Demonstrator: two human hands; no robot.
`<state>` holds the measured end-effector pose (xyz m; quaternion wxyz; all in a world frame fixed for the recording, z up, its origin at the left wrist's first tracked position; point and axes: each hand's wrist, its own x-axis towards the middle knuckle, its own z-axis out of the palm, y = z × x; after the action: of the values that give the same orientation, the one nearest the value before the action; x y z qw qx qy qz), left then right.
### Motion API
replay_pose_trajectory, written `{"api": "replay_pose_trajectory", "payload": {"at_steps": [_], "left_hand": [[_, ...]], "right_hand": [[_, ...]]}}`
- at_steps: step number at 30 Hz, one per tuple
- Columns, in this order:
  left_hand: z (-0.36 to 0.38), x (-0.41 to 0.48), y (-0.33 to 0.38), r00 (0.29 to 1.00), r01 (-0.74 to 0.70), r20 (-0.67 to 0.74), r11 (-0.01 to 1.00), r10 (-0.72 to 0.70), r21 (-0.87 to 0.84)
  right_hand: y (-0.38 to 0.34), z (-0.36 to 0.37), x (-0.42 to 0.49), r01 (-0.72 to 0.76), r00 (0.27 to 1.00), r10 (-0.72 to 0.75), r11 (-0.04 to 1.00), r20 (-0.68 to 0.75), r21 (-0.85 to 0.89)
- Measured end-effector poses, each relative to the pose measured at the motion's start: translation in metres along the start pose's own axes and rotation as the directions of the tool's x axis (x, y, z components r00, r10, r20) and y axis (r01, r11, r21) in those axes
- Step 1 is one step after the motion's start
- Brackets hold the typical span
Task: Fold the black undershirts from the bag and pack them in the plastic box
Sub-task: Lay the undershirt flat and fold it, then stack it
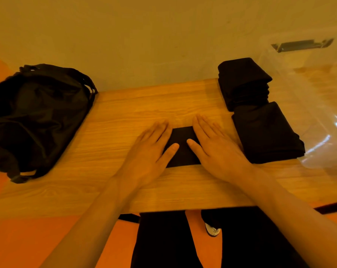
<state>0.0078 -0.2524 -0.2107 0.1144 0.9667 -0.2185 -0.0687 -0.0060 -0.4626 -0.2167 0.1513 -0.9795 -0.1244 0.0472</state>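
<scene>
Head view: far left, black bag (36,117) slumped on the left end of the wooden table (125,105), straps loose, partly overhanging the edge. Centre, left hand (150,149) flat, fingers straight, palm down on the left side of a folded black undershirt (183,149), grasping nothing. The undershirt lies as a small dark rectangle near the table's front edge, between the two thumbs. Right hand (216,147) likewise flat and released, fingers extended, pressing the undershirt's right side. Just right of it, a near stack (266,132) of folded black garments; behind that, a far stack (243,82), taller, the two touching. Far right, clear plastic box (318,93) just beside both stacks; cannot tell whether they touch its wall. Below the table edge, dark trousers and one light shoe (213,230) over orange floor.
</scene>
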Motion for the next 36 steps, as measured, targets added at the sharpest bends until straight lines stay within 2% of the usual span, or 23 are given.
{"api": "replay_pose_trajectory", "payload": {"at_steps": [4, 6, 8, 12, 15, 19, 23, 27, 32, 34, 36], "left_hand": [[-0.018, 0.007, -0.002, 0.994, 0.086, -0.037, 0.957, -0.100, -0.278], [-0.030, 0.024, -0.005, 0.996, 0.073, -0.026, 0.964, -0.082, -0.257], [-0.042, 0.043, -0.002, 0.994, 0.096, 0.068, 0.958, -0.080, -0.269], [-0.057, 0.077, 0.016, 0.941, 0.113, 0.332, 0.984, -0.061, -0.139], [-0.061, 0.091, 0.021, 0.878, 0.187, 0.470, 0.970, -0.093, -0.158], [-0.070, 0.098, 0.020, 0.826, 0.290, 0.555, 0.917, -0.096, -0.273], [-0.075, 0.094, 0.017, 0.783, 0.315, 0.619, 0.895, -0.058, -0.315], [-0.076, 0.088, 0.016, 0.785, 0.338, 0.618, 0.865, -0.041, -0.372], [-0.086, 0.078, 0.014, 0.762, 0.446, 0.647, 0.731, -0.007, -0.517], [-0.088, 0.073, 0.013, 0.785, 0.476, 0.619, 0.630, 0.010, -0.614], [-0.088, 0.066, 0.011, 0.826, 0.489, 0.564, 0.494, 0.002, -0.719]], "right_hand": [[0.000, -0.005, -0.006, -0.126, 0.989, 0.137, 0.975, -0.049, 0.181], [-0.006, -0.007, -0.014, -0.151, 0.976, 0.194, 0.931, -0.101, 0.331], [-0.012, -0.007, -0.023, -0.166, 0.958, 0.248, 0.888, -0.144, 0.430], [-0.016, -0.001, -0.038, -0.205, 0.938, 0.304, 0.875, -0.168, 0.439], [-0.015, 0.002, -0.049, -0.216, 0.919, 0.345, 0.846, -0.193, 0.487], [-0.016, 0.004, -0.056, -0.210, 0.919, 0.343, 0.842, -0.194, 0.496], [-0.015, 0.003, -0.058, -0.194, 0.913, 0.356, 0.807, -0.198, 0.558], [-0.013, 0.002, -0.058, -0.188, 0.908, 0.373, 0.768, -0.188, 0.612], [-0.015, -0.009, -0.049, -0.224, 0.903, 0.421, 0.641, -0.091, 0.734], [-0.018, -0.019, -0.040, -0.249, 0.899, 0.437, 0.550, -0.021, 0.797], [-0.021, -0.029, -0.030, -0.293, 0.887, 0.453, 0.413, 0.085, 0.862]]}}
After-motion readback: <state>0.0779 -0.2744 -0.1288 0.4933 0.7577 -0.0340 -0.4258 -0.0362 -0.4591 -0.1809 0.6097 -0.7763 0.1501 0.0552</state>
